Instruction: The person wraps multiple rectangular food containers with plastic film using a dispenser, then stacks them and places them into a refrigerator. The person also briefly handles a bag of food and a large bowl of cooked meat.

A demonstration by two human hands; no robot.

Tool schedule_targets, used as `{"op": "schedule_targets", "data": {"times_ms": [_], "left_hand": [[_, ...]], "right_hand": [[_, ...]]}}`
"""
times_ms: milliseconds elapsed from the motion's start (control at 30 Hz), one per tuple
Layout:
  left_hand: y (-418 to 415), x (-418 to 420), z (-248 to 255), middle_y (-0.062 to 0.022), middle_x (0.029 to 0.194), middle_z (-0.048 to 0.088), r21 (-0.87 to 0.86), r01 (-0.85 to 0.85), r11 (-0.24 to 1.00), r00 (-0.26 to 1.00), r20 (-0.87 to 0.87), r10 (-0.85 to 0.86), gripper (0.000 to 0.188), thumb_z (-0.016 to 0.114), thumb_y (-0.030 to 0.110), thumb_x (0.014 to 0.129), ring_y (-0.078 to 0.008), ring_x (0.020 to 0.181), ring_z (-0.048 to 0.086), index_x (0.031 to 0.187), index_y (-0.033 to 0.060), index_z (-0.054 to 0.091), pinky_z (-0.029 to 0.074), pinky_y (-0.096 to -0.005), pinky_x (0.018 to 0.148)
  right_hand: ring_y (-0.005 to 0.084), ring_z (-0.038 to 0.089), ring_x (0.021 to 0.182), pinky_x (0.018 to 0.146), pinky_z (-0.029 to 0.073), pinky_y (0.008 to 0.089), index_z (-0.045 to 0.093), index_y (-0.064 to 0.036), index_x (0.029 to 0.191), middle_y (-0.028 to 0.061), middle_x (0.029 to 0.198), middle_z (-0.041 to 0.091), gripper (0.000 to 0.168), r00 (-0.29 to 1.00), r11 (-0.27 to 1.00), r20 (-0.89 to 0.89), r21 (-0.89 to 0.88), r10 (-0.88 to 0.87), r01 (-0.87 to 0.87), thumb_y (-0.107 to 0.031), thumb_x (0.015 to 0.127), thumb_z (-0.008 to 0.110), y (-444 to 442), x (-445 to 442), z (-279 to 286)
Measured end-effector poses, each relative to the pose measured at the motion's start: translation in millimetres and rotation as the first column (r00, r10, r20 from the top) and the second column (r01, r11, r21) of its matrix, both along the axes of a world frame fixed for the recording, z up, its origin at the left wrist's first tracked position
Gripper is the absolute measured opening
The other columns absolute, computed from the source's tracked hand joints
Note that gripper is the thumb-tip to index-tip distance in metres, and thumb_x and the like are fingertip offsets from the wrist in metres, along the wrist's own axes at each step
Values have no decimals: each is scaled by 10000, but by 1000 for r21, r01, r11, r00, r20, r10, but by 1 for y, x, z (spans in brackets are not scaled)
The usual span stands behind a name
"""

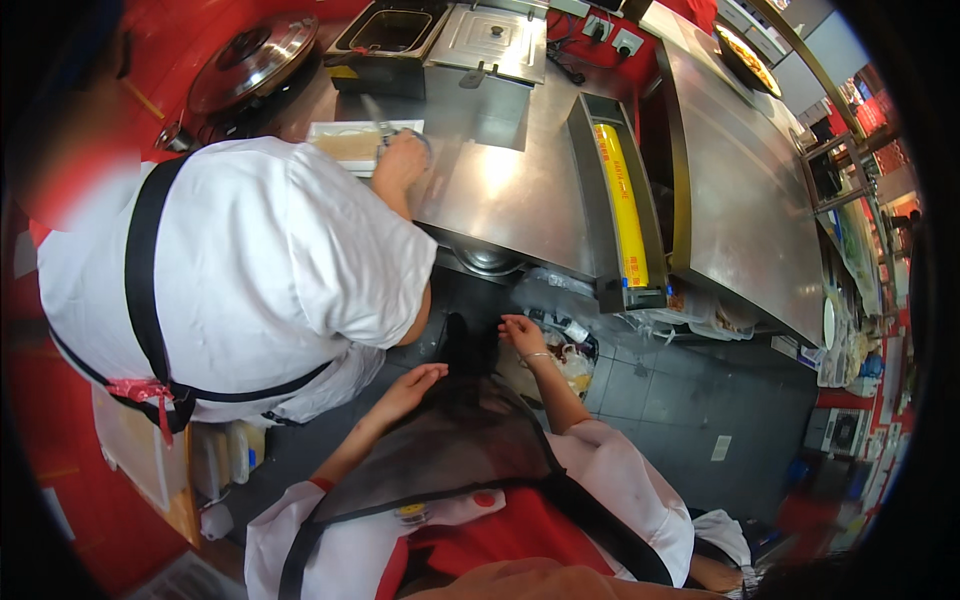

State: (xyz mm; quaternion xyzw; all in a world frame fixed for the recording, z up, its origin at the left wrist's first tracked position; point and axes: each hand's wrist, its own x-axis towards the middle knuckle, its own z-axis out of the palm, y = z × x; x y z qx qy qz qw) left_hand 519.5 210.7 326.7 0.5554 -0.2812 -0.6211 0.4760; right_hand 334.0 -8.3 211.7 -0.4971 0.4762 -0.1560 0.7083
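Below the counter's edge, my left hand [414,384] hangs in front of my dark apron [435,442], palm turned inward, with nothing seen in it. My right hand [523,335] is raised a little over a waste bin [583,352] holding plastic and scraps; its fingers are slightly curled and appear to hold nothing. To the left, a co-worker in a white shirt [300,247] leans over the steel counter [510,195]. That person's hand [405,159] holds scissors [381,124] over a white tray [352,142] with pale food in it.
A yellow roll of wrap [621,202] lies in a long metal holder at the counter's right. Behind stand a fryer [386,34], a lidded steel container [491,37] and a large domed lid [255,64]. Another steel counter [750,180] extends right, with food containers [712,319] below.
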Motion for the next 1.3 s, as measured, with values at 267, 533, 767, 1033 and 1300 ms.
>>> {"op": "schedule_targets", "data": {"times_ms": [267, 533, 767, 1033, 1300], "left_hand": [[-56, 26, -21, -58, 1101, 558, 36, -119, 992, 992, -27, 120, 312, 420, 213, 940, -123, 1037, 508, 1161, 5, 493, 372, -240, 919], [-138, 97, -15, -40, 999, 603, 87, -452, 888, 888, 141, 438, 280, 482, 205, 914, -101, 907, 533, 1103, 8, 542, 403, -210, 801], [-193, 230, -33, 27, 861, 571, 30, -682, 731, 707, 283, 648, 249, 501, 294, 895, -69, 776, 517, 1045, 102, 551, 404, -207, 669], [-212, 418, -111, -97, 898, 579, -262, -896, 358, 97, 670, 736, 444, 550, 272, 853, -185, 829, 546, 1146, -49, 458, 432, -280, 763], [-217, 475, -108, -4, 740, 565, -38, -832, 554, 469, 486, 738, 244, 600, 192, 818, -76, 681, 504, 973, 4, 605, 419, -208, 654]], "right_hand": [[106, 592, 717, 611, 464, 212, 565, -67, 1070, 54, 900, 632, 224, 999, 999, 25, -31, 42, -41, -190, 892, 512, -66, 43, 11], [113, 582, 712, 624, 459, 223, 565, -40, 1043, 67, 866, 629, 219, 974, 968, 63, -141, 216, -205, -168, 875, 505, -170, 147, 26], [123, 604, 758, 647, 465, 225, 573, -45, 1041, 74, 901, 636, 228, 935, 942, 116, -56, 334, -330, -183, 867, 523, -200, 202, 32], [167, 615, 801, 675, 488, 256, 530, 3, 1128, 103, 941, 626, 345, 923, 925, 97, 41, 372, -377, -199, 850, 543, -195, 283, 51], [182, 624, 727, 590, 506, 256, 490, 13, 978, 89, 809, 581, 255, 988, 981, 23, 119, 151, -152, -123, 808, 622, -197, 364, 40]]}}
